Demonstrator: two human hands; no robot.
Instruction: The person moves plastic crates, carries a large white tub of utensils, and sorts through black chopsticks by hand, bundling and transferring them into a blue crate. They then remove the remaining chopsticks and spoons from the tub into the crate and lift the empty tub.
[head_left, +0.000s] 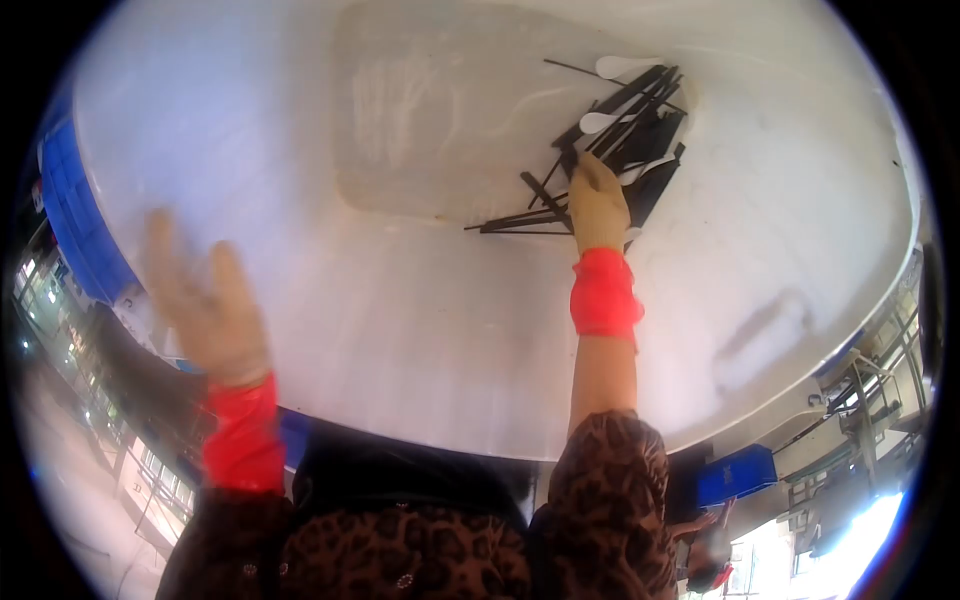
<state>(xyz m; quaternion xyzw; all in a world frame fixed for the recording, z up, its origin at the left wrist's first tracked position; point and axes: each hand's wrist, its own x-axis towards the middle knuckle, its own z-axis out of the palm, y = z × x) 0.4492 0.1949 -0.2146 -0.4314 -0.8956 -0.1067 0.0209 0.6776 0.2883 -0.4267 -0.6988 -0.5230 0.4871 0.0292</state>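
A pile of black chopsticks (640,140) and flat dark strips lies on the floor of a large white tub (450,330). Among them are white spoons, one spoon (622,67) at the far end and another spoon (597,122) nearer. My right hand (598,205), in a beige glove with a red cuff, is closed at the near side of the pile, its fingers bent onto black chopsticks; the fingertips are partly hidden. My left hand (208,310), gloved alike and blurred, hovers above the tub's left wall with fingers spread, holding nothing.
Outside the tub at the left stands a blue crate (85,215). A blue bin (737,475) is beyond the rim at lower right, near another person (708,550). The tub's curved rim passes close before my body.
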